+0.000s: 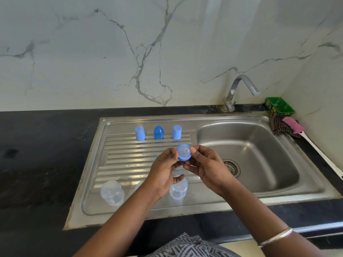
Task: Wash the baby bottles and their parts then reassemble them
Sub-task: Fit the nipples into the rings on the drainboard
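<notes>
Right now both my hands are raised over the draining board of the steel sink (118, 210), pinching one blue collar with a clear teat (184, 152) between them. My left hand (163, 175) has its fingers curled, thumb and forefinger on the collar's left edge; my right hand (206, 169) pinches the right edge with its thumb, the other fingers folded underneath, so I cannot see how they sit. The teat's tip points toward me and is hard to make out against the collar.

Three blue caps stand in a row at the back of the draining board: a pale one (140, 133) on the left, a darker domed one (158, 132) in the middle, another pale one (176, 132) on the right. A sliver of something blue (155, 158) peeks out behind my left hand; what it is I cannot tell.

Two clear bottles stand near the front edge: one (112, 192) in plain view, one (178, 190) partly covered by my left hand. A third clear shape (138, 185) is mostly hidden behind my left wrist.

A white-handled brush (315, 145) on the dark tabletop (37, 164) runs off the right edge
</notes>
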`<state>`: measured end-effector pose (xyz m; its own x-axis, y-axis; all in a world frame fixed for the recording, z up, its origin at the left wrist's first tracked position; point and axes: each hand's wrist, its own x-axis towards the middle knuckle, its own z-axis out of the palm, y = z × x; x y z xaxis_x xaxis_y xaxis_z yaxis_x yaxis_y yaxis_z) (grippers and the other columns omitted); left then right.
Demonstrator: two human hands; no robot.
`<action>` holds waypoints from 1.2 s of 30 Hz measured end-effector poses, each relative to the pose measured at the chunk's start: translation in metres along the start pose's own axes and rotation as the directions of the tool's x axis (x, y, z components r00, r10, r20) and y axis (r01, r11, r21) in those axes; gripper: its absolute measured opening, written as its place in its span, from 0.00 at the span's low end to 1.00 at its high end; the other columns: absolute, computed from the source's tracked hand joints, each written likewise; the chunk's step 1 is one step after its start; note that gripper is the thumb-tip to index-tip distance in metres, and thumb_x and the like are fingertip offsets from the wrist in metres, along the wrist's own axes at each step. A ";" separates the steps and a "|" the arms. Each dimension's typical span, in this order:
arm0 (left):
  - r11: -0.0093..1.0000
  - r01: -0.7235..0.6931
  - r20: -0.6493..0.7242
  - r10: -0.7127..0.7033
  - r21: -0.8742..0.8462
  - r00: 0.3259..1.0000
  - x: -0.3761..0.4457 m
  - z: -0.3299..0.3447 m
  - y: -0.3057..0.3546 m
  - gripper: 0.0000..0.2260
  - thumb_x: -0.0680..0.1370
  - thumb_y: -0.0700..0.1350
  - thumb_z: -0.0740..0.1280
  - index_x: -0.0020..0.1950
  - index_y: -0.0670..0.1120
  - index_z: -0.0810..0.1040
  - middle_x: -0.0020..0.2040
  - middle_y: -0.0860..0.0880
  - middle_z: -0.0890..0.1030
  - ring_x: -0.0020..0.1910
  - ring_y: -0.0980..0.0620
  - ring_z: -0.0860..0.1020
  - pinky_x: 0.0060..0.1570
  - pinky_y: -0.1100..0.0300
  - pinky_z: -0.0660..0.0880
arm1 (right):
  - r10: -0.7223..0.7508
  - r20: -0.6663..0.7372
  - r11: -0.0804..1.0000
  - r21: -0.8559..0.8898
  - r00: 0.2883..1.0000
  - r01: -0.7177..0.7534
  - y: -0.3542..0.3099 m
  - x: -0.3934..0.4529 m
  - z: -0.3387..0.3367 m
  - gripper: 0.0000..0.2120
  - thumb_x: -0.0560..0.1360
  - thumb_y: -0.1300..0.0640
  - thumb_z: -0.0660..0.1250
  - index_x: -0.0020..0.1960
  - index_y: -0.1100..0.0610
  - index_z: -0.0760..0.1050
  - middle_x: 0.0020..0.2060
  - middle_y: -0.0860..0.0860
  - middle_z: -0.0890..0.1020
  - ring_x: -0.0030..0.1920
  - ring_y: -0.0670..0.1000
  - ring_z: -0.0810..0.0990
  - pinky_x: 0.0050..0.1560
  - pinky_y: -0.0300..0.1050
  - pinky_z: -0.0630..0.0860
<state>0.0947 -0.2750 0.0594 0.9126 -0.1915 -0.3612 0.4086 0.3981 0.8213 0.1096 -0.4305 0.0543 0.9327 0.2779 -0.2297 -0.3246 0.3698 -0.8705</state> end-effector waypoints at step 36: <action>0.985 0.020 -0.343 0.041 0.170 0.939 0.028 -0.071 0.021 0.13 0.77 0.56 0.71 0.47 0.46 0.83 0.43 0.47 0.83 0.43 0.52 0.80 0.42 0.55 0.78 | -0.101 0.032 0.709 -0.699 0.994 0.095 0.013 0.060 0.054 0.10 0.76 0.61 0.70 0.54 0.50 0.82 0.48 0.50 0.85 0.46 0.52 0.86 0.51 0.53 0.83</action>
<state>0.1298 -0.2085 0.0351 0.8778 0.1438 -0.4570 0.4181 0.2357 0.8773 0.1525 -0.3612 0.0527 0.9551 0.2678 -0.1266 -0.0320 -0.3316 -0.9429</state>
